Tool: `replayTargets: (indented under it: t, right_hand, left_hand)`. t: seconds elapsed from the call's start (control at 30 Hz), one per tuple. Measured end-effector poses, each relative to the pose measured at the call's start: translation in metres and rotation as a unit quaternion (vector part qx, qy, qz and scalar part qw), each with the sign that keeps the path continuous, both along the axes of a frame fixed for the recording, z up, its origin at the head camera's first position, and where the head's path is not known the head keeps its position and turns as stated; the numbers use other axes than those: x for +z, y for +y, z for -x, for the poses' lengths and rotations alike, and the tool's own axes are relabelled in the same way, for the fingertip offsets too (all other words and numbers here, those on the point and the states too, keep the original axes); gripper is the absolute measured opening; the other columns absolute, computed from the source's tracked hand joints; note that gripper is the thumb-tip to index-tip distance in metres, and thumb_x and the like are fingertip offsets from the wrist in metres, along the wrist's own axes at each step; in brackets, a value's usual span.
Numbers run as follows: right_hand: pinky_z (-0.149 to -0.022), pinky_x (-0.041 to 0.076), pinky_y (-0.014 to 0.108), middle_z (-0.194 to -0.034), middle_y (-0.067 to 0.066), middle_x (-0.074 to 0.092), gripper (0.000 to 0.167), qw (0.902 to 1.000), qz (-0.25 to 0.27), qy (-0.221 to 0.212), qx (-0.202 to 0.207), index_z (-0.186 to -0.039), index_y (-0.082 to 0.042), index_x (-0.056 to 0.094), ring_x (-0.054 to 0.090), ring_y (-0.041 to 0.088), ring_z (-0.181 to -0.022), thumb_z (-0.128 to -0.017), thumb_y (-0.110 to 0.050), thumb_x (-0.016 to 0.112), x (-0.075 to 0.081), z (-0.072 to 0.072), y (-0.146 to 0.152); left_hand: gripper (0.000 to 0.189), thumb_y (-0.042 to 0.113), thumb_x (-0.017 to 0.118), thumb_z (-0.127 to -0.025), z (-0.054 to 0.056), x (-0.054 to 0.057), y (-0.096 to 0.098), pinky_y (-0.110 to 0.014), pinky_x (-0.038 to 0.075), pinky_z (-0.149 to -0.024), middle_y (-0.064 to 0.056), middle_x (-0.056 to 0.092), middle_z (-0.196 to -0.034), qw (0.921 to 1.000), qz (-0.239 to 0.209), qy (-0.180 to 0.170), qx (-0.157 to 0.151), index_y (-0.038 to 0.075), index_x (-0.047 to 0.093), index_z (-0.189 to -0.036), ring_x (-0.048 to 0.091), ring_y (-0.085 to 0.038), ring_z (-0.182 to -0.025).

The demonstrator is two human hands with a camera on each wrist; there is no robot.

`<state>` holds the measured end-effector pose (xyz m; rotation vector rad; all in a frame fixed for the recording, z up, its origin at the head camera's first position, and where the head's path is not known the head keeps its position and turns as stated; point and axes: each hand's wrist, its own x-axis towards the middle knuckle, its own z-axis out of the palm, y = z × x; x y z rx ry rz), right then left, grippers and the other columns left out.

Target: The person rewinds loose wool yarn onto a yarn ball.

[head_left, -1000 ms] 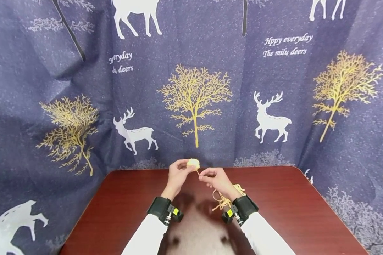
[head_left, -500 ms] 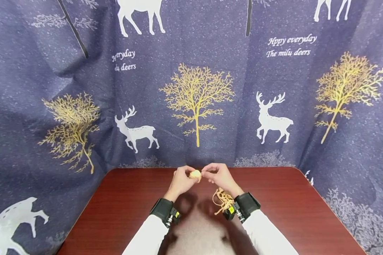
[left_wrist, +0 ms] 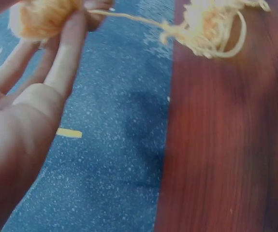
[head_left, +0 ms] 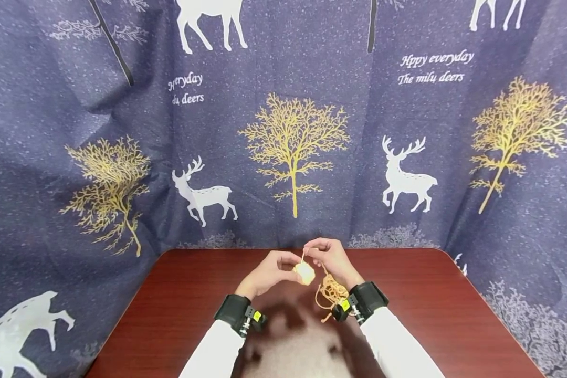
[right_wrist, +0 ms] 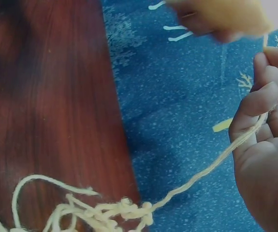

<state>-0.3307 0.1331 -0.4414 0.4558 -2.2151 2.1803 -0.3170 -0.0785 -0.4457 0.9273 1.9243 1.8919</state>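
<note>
With my left hand I grasp the small pale-yellow yarn ball between thumb and fingers, up above the red-brown table. My right hand, just beside it, pinches the short strand that rises from the ball. More yarn passes through the fingers of that hand and down to the loose tangle near my right wrist, while deer-printed cloth hangs behind

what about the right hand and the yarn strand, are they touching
Touching: the right wrist view shows the yarn strand running from the tangled yarn into the right hand, lying against its curled fingers.
</note>
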Motion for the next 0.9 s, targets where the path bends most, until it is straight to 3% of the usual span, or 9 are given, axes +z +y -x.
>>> replayTargets:
  t: [0.13, 0.27, 0.4, 0.63, 0.77, 0.9]
  right_hand:
    - [-0.051, 0.044, 0.019, -0.079, -0.001, 0.071, 0.021, 0.9999, 0.009, -0.006, 0.013, -0.106, 0.015, 0.067, 0.055, 0.008, -0.058, -0.093, -0.002, 0.069, -0.007, 0.001, 0.0]
    - [-0.052, 0.046, 0.018, -0.077, -0.001, 0.07, 0.012, 0.9994, 0.02, -0.021, 0.016, -0.102, 0.008, 0.07, 0.056, 0.007, -0.057, -0.093, 0.001, 0.067, -0.01, -0.001, -0.001]
    - [-0.05, 0.045, 0.017, -0.078, 0.001, 0.07, 0.009, 0.9992, 0.02, -0.027, 0.02, -0.099, 0.003, 0.071, 0.055, 0.007, -0.056, -0.091, 0.0, 0.068, -0.013, -0.003, -0.002]
    - [-0.052, 0.046, 0.019, -0.085, 0.007, 0.073, 0.018, 0.9995, 0.0, -0.018, 0.026, -0.104, 0.012, 0.068, 0.055, 0.008, -0.058, -0.092, -0.001, 0.07, -0.018, -0.006, -0.001]
    - [-0.052, 0.046, 0.019, -0.089, 0.012, 0.073, 0.018, 0.9993, -0.021, -0.004, 0.03, -0.106, 0.014, 0.068, 0.054, 0.01, -0.058, -0.093, 0.001, 0.068, -0.016, -0.011, -0.002]
    - [-0.051, 0.046, 0.019, -0.089, 0.019, 0.073, 0.018, 0.9983, -0.05, 0.005, 0.028, -0.104, 0.015, 0.068, 0.055, 0.013, -0.058, -0.092, 0.002, 0.068, -0.01, -0.018, -0.004]
  left_hand:
    - [0.039, -0.01, 0.07, -0.082, 0.001, 0.005, 0.002, -0.031, 0.059, -0.084, -0.005, 0.072, -0.103, 0.9965, -0.078, -0.029, 0.005, -0.021, 0.058, -0.118, 0.069, -0.016, -0.092]
    - [0.041, -0.01, 0.067, -0.082, -0.001, 0.008, 0.003, -0.029, 0.058, -0.085, -0.004, 0.071, -0.103, 0.9897, -0.125, -0.055, 0.043, -0.023, 0.055, -0.119, 0.068, -0.015, -0.092]
    - [0.035, -0.009, 0.065, -0.083, -0.002, 0.011, 0.004, -0.029, 0.058, -0.087, -0.005, 0.069, -0.105, 0.9791, -0.167, -0.078, 0.085, -0.017, 0.058, -0.116, 0.067, -0.016, -0.095]
    - [0.024, -0.011, 0.062, -0.084, 0.0, 0.014, 0.009, -0.028, 0.058, -0.085, -0.009, 0.067, -0.102, 0.9523, -0.24, -0.089, 0.165, -0.007, 0.061, -0.108, 0.068, -0.017, -0.092]
    - [0.022, -0.013, 0.064, -0.082, 0.002, 0.015, 0.014, -0.027, 0.058, -0.083, -0.008, 0.066, -0.097, 0.9348, -0.26, -0.09, 0.225, -0.007, 0.06, -0.104, 0.068, -0.016, -0.088]
    - [0.028, -0.009, 0.071, -0.079, 0.005, 0.014, 0.019, -0.025, 0.058, -0.078, -0.006, 0.066, -0.093, 0.9214, -0.228, -0.076, 0.305, -0.009, 0.06, -0.105, 0.064, -0.014, -0.085]
